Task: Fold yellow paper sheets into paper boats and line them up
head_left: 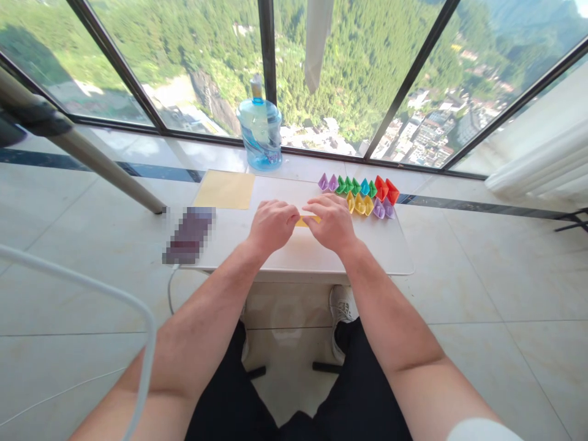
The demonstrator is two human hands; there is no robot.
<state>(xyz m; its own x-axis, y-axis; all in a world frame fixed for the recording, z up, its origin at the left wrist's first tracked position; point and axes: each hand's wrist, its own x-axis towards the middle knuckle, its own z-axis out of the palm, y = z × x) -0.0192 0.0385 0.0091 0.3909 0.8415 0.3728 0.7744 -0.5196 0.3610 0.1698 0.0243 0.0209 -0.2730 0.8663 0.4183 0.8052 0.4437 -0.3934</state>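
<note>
Between my two hands, above the white table (367, 254), is a small folded piece of yellow-orange paper (309, 221). My left hand (274, 225) pinches its left end, fingers curled. At the right end, my right hand (331, 222) grips it with the thumb below and the fingers bent over the top. Most of the paper is hidden by the fingers. Just beyond my right hand stand folded paper boats in two rows: purple (327, 182), green (349, 185), blue (365, 187) and red (386, 190) behind, yellow (359, 204) and purple ones in front.
Flat yellow paper (225, 188) lies at the table's back left. A blurred-out phone-like object (189, 236) with a cable sits at the left edge. A large blue water bottle (260, 135) stands behind the table by the window. A pole (114, 162) slants in from the left.
</note>
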